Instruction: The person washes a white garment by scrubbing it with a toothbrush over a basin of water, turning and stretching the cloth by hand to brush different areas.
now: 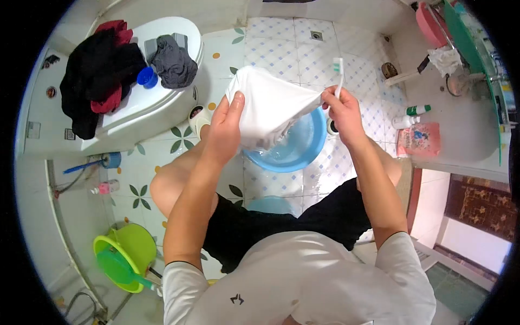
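Observation:
A white cloth (273,105), apparently a garment, is stretched between my two hands above a blue basin (295,164) with water in it. My left hand (226,127) grips the cloth's left side, thumb on top. At the cloth's right corner, my right hand (345,112) pinches the fabric and also holds a toothbrush (340,81), its bristles pointing up. The cloth's lower edge hangs into the basin and hides part of it.
Dark and red clothes (111,70), grey clothing (174,60) and a blue cup (147,78) lie on a white toilet lid (179,27). A green bucket (142,244) stands lower left. Bottles (406,122) and a pink bag (420,139) are at the right wall.

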{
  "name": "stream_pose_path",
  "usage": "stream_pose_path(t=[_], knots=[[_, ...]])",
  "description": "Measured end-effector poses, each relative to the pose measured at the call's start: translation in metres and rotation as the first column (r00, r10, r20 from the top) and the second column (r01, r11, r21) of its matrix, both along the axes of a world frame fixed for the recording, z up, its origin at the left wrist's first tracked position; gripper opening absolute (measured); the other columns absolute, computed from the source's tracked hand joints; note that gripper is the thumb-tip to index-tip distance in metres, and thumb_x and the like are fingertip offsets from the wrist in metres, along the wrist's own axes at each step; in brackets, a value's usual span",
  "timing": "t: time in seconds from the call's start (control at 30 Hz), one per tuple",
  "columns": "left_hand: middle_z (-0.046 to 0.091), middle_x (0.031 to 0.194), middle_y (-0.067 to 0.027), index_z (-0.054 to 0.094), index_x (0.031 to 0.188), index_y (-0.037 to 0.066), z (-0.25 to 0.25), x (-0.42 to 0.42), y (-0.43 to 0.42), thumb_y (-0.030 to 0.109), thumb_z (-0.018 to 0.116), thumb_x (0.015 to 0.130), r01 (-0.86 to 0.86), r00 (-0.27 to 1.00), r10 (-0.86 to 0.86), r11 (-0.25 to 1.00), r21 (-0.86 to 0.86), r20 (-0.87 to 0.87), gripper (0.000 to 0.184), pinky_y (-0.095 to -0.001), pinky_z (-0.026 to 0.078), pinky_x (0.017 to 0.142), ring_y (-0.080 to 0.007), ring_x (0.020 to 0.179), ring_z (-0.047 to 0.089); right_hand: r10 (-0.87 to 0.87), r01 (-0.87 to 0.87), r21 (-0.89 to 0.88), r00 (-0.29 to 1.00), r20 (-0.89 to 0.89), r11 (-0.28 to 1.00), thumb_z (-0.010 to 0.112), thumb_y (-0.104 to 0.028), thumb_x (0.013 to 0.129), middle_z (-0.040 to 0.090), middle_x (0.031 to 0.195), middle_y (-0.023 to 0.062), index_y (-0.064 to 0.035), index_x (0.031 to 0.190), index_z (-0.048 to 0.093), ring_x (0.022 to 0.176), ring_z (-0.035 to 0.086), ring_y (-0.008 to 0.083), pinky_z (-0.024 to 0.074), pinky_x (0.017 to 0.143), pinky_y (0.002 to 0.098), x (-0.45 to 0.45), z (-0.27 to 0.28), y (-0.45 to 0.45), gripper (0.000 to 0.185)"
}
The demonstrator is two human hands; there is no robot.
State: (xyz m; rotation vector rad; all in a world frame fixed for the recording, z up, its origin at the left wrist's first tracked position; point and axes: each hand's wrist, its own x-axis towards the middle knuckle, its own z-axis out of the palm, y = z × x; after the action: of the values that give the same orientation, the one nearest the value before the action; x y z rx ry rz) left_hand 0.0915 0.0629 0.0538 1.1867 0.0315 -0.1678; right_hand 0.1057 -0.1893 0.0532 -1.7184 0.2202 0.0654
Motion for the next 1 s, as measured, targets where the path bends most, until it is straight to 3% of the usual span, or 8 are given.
stream_pose_path(t=[0.17, 0.23, 0.33, 0.43, 0.57, 0.7, 0.77, 1.0], knots=[[0.064, 0.106, -0.01, 0.053, 0.124, -0.006, 0.0, -0.006, 0.003, 0.022, 0.045, 0.099, -0.028, 0.999, 0.022, 0.99, 0.137, 0.045, 0.038, -0.0267, 0.046, 0.083, -0.0132, 0.093, 0.06, 0.242, -0.225, 0.134, 0.962, -0.128, 0.965, 0.06, -0.024, 0.091, 0.057, 0.073, -0.0033, -0.0095, 0.094, 0.062, 0.061, 0.049, 0.0045, 0.0339, 0.055, 0.0187, -0.019, -0.04, 0.008, 0.015], [0.068, 0.085, -0.0098, 0.058, 0.116, -0.004, -0.001, -0.013, 0.008, 0.018, 0.051, 0.095, 0.283, 0.944, -0.33, 0.799, 0.53, -0.007, 0.031, -0.0282, 0.048, 0.067, -0.0136, 0.073, 0.062, 0.22, -0.197, 0.148, 0.962, -0.16, 0.969, 0.059, -0.022, 0.091, 0.057, 0.072, -0.0026, -0.0078, 0.092, 0.062, 0.064, 0.05, 0.0057, 0.0374, 0.058, 0.0208, -0.026, -0.043, 0.015, 0.015], [0.063, 0.067, -0.0109, 0.061, 0.106, -0.002, 0.009, -0.02, -0.009, 0.015, 0.056, 0.091, 0.102, 0.882, -0.351, 0.793, 0.6, 0.314, 0.023, -0.0304, 0.046, 0.056, -0.0156, 0.057, 0.059, 0.203, -0.171, 0.168, 0.958, -0.202, 0.971, 0.058, -0.019, 0.091, 0.06, 0.078, 0.0001, -0.0046, 0.099, 0.064, 0.07, 0.052, 0.0066, 0.0425, 0.063, 0.0243, -0.028, -0.035, 0.017, 0.018], [0.062, 0.068, -0.0131, 0.062, 0.104, 0.0, 0.002, -0.022, -0.011, 0.016, 0.059, 0.089, 0.174, 0.86, -0.423, 0.769, 0.616, 0.286, 0.022, -0.0302, 0.046, 0.055, -0.0168, 0.056, 0.059, 0.235, -0.206, 0.199, 0.963, -0.133, 0.958, 0.06, -0.019, 0.09, 0.062, 0.095, 0.0008, -0.0079, 0.113, 0.064, 0.079, 0.051, 0.0044, 0.04, 0.066, 0.0231, -0.022, -0.026, 0.019, 0.026], [0.062, 0.066, -0.0135, 0.064, 0.098, 0.0, -0.006, -0.021, -0.013, 0.016, 0.061, 0.088, 0.21, 0.812, -0.492, 0.748, 0.63, 0.314, 0.019, -0.0297, 0.044, 0.053, -0.0196, 0.054, 0.058, 0.496, -0.391, 0.442, 0.856, -0.149, 0.807, 0.06, -0.017, 0.087, 0.057, 0.084, -0.0036, -0.0101, 0.109, 0.064, 0.073, 0.046, 0.0031, 0.033, 0.059, 0.0201, -0.013, -0.015, 0.017, 0.024], [0.061, 0.064, -0.0134, 0.064, 0.096, -0.001, 0.014, -0.018, -0.009, 0.015, 0.061, 0.088, 0.247, 0.89, -0.407, 0.811, 0.531, 0.208, 0.018, -0.0295, 0.044, 0.052, -0.0189, 0.053, 0.057, 0.52, -0.43, 0.339, 0.818, -0.245, 0.837, 0.062, -0.016, 0.087, 0.054, 0.076, -0.0053, -0.009, 0.101, 0.065, 0.07, 0.046, 0.004, 0.0341, 0.06, 0.0203, -0.014, -0.033, 0.002, 0.016], [0.063, 0.066, -0.012, 0.064, 0.103, 0.0, 0.005, -0.016, -0.007, 0.016, 0.062, 0.087, 0.173, 0.892, -0.382, 0.783, 0.598, 0.242, 0.022, -0.029, 0.045, 0.054, -0.0155, 0.054, 0.058, 0.163, -0.162, 0.036, 0.986, -0.041, 0.986, 0.062, -0.016, 0.088, 0.053, 0.073, -0.0057, -0.0066, 0.094, 0.065, 0.068, 0.046, 0.0047, 0.0358, 0.061, 0.0208, -0.017, -0.02, 0.003, 0.012], [0.067, 0.083, -0.015, 0.065, 0.106, 0.001, 0.02, -0.011, -0.009, 0.024, 0.068, 0.084, 0.266, 0.931, -0.355, 0.819, 0.509, 0.083, 0.032, -0.0297, 0.048, 0.064, -0.0188, 0.07, 0.064, 0.077, -0.07, -0.06, 0.99, 0.122, 0.996, 0.061, -0.018, 0.09, 0.055, 0.076, -0.0043, -0.0008, 0.094, 0.063, 0.072, 0.048, 0.0053, 0.04, 0.065, 0.0223, -0.021, 0.043, 0.01, 0.018]])
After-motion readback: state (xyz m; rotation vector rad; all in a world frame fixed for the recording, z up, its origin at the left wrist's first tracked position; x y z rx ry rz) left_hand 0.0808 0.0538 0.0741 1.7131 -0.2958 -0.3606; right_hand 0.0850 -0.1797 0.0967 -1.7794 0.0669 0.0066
